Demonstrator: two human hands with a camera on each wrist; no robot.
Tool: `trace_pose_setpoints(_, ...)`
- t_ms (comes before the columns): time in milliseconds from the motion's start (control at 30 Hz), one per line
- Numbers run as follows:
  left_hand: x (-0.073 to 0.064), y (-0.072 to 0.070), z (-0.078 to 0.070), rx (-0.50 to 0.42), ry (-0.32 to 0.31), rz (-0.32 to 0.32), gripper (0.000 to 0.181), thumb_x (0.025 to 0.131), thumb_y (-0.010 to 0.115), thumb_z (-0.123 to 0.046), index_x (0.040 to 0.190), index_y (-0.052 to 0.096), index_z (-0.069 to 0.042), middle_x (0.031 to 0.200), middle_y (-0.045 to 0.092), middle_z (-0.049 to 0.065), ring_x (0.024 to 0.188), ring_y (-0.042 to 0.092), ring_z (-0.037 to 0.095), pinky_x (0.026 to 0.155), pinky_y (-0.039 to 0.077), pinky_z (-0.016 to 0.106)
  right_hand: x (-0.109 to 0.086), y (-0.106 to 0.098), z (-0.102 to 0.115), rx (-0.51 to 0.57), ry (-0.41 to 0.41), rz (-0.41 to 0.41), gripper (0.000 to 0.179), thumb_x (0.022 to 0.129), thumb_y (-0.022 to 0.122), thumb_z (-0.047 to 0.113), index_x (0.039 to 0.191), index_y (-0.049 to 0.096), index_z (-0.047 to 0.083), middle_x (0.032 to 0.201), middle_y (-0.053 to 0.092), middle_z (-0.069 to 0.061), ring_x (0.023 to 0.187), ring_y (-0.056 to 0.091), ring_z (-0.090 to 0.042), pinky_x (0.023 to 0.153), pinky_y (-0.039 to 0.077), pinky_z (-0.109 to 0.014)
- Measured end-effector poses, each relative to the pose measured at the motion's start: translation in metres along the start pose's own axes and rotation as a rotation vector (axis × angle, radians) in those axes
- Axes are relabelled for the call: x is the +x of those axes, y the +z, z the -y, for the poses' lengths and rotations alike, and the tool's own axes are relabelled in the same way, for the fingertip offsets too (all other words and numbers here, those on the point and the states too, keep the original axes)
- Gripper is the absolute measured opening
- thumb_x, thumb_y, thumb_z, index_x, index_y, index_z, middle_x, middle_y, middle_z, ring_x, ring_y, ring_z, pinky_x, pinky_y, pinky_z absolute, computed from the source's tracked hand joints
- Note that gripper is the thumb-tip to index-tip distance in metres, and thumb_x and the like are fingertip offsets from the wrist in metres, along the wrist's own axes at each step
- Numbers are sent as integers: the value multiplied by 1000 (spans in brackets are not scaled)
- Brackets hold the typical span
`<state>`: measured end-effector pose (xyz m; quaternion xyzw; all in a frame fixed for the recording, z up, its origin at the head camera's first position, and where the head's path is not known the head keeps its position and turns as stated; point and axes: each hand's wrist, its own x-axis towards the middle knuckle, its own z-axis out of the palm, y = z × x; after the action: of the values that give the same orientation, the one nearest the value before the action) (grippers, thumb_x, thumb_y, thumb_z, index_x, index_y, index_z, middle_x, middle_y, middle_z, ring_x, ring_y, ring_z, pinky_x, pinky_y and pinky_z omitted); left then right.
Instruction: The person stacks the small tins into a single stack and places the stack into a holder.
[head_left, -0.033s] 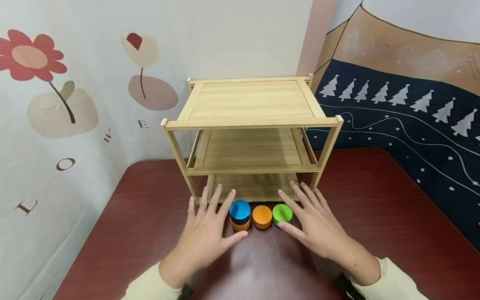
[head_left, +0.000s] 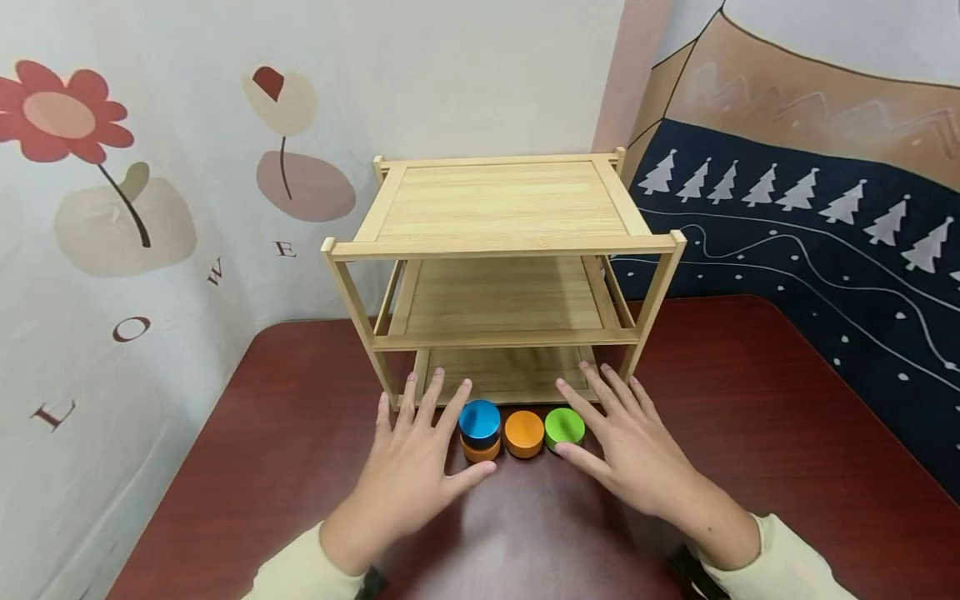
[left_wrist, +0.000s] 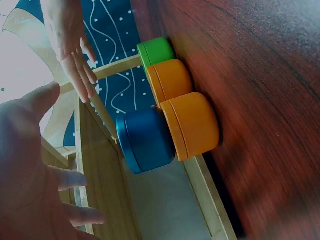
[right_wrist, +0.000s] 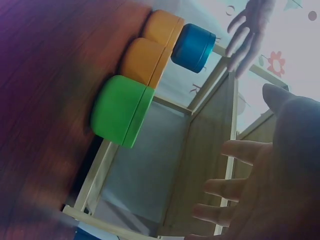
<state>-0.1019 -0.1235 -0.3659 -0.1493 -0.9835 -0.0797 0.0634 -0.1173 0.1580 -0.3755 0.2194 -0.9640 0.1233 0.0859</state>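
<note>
Both hands released, fingers spread, palms down: left hand [head_left: 408,471] at the left of a row of round containers, right hand [head_left: 633,454] at the right. Row lies between them. Nearest the left hand: blue container [head_left: 480,419] sitting on a lower orange container [head_left: 481,451], just right of the index finger and beyond the thumb tip; the left wrist view shows this stack apart from thumb and fingers. Middle: second orange container [head_left: 524,433], between the hands, just beside the stack. Right end: green container [head_left: 564,427], nearest the right hand; from the head view the right thumb tip overlaps its lower edge, but the right wrist view has the two apart. Fingers of both hands point toward a three-tier wooden shelf [head_left: 502,200], standing right behind the row, fingertips overlapping its bottom tier in the head view. Containers and shelf on a reddish-brown table [head_left: 757,400]. Pale sleeves [head_left: 303,571] on both arms. Behind: pale wall [head_left: 480,75] with flower prints and letters at left, navy panel [head_left: 750,242] with white trees at right.
</note>
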Motion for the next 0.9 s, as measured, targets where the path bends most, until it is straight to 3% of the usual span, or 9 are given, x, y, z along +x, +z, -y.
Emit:
trace_pose_setpoints(467,4,7,2,-31,-24,27,93,85,44,-83,160,18,-35,167,19,12,154,10,42,116,11,71,0,5,-2,16,19,27,72,94,57,60,155,38,27,165,25,-13,151,23,-41,117,16,-66)
trace_pose_setpoints(567,6,8,3,-58,-18,8,92,86,47,-81,159,23,-32,165,24,13,152,20,41,116,17,69,0,5,-4,26,17,13,70,94,61,57,154,40,26,163,29,-14,150,26,-41,115,21,-66)
trace_pose_setpoints(733,11,11,10,-111,-33,-20,89,84,61,-74,154,38,-25,149,50,13,133,53,38,101,44,62,5,6,-8,48,-17,-91,60,90,72,41,143,55,18,151,47,-15,137,45,-38,106,39,-63)
trace_pose_setpoints(900,20,16,19,-182,-94,51,86,78,70,-71,145,47,-23,132,64,9,107,68,33,83,54,55,9,5,-13,78,-31,-161,50,88,76,32,133,63,15,136,59,-13,122,57,-32,100,46,-57)
